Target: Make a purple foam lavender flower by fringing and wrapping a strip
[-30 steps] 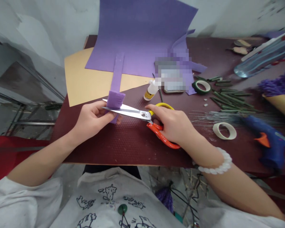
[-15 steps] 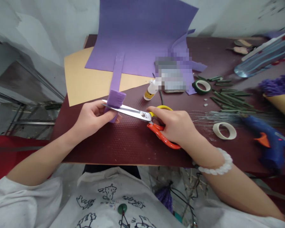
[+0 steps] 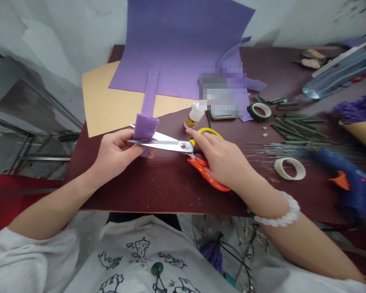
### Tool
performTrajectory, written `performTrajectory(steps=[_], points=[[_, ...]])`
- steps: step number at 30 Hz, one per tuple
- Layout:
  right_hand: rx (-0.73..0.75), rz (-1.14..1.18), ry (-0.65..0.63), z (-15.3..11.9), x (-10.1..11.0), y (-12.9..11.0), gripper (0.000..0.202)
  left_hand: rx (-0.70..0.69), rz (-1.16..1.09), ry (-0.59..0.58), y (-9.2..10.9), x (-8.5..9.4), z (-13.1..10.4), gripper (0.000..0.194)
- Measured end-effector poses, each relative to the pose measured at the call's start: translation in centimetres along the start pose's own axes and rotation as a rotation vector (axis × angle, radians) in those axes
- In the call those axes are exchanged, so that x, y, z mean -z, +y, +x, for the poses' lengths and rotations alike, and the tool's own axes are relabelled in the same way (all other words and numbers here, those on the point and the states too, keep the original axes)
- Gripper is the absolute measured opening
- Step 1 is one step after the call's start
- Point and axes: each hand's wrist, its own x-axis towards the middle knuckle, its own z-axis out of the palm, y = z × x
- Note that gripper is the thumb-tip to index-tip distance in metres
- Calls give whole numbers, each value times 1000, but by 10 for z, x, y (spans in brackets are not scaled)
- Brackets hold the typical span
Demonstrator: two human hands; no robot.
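My left hand (image 3: 116, 152) is closed on a purple foam strip (image 3: 145, 127), pinching its folded near end between thumb and fingers. Fine cuts show along the right edge of the fold, and the strip's tail runs back towards the purple sheet (image 3: 183, 49). In my right hand (image 3: 221, 156) are scissors (image 3: 171, 145) with one yellow and one red handle loop. Their blades are parted and point left. The folded foam lies at the blades, close to my left thumb. My left fingertips are partly hidden behind the foam.
A glue bottle (image 3: 194, 116) stands behind the scissors, near a blurred-out object (image 3: 222, 97). To the right lie green tape (image 3: 260, 111), green stems (image 3: 299, 127), thin wires (image 3: 271, 149), a white tape roll (image 3: 289, 168) and a blue glue gun (image 3: 347, 175). Tan paper (image 3: 103, 106) lies beneath the purple sheet.
The scissor blades have parted wider, and the front blade now crosses before the foam. The folded foam has turned slightly and shifted a little left. Both hands keep their holds.
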Motion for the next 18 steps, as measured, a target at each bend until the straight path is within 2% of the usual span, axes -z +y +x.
performTrajectory(steps=[5,10,18], points=[[16,-16,4,1,0,-1,49,15,6,-46,0,-2,-1,4],[18,-31,7,2,0,-1,45,80,-47,-23,-2,-2,-2,3],[-14,-34,-5,2,1,-3,38,98,-44,-19,-2,-3,-2,6]])
